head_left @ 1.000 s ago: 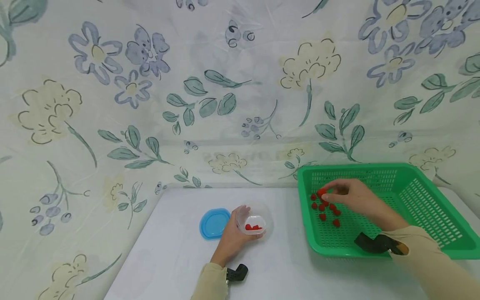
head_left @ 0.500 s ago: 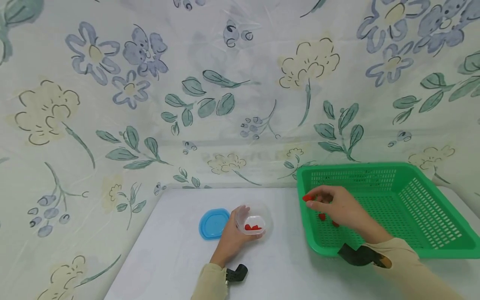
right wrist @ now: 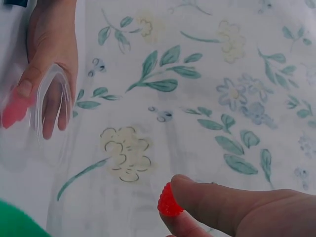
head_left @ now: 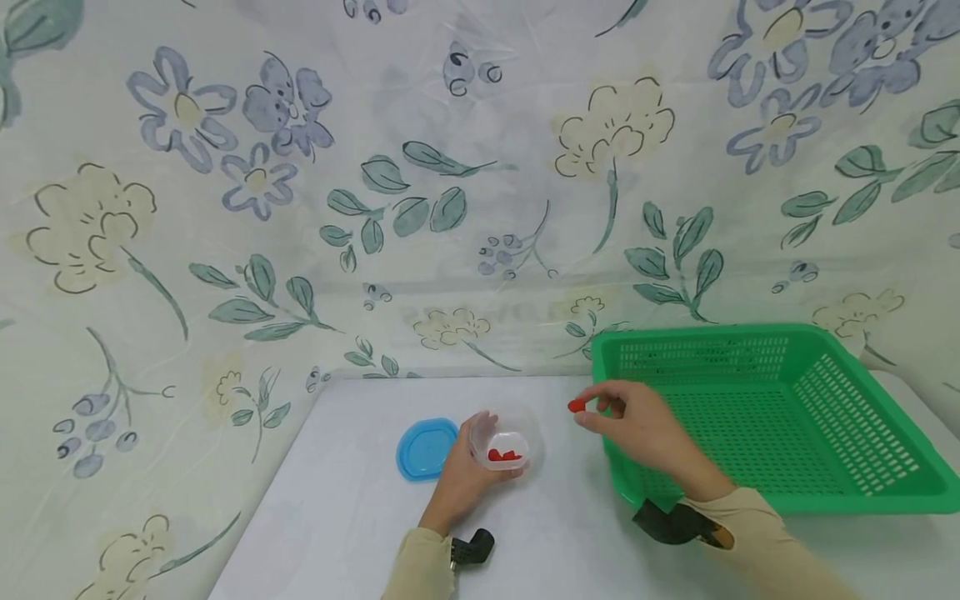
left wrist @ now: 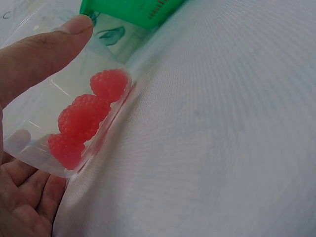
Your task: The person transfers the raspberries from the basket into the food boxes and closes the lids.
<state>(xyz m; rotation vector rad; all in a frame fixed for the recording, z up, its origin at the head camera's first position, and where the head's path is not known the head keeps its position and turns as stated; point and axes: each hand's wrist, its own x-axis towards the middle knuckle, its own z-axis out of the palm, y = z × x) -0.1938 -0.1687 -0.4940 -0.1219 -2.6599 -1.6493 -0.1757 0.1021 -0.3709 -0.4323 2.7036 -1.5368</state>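
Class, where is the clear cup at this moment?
In the head view, the clear cup is below centre, held by the left hand, between the blue lid to its left and the green basket to its right.

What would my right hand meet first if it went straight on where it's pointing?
Most likely the clear cup that your left hand holds, though depth is hard to judge, so your right hand could pass above it.

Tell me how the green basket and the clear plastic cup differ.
The green basket has perforated walls; the clear plastic cup has solid, transparent ones. The basket is wider than the cup. The left hand holds the cup; the basket stands unheld. Both have open tops.
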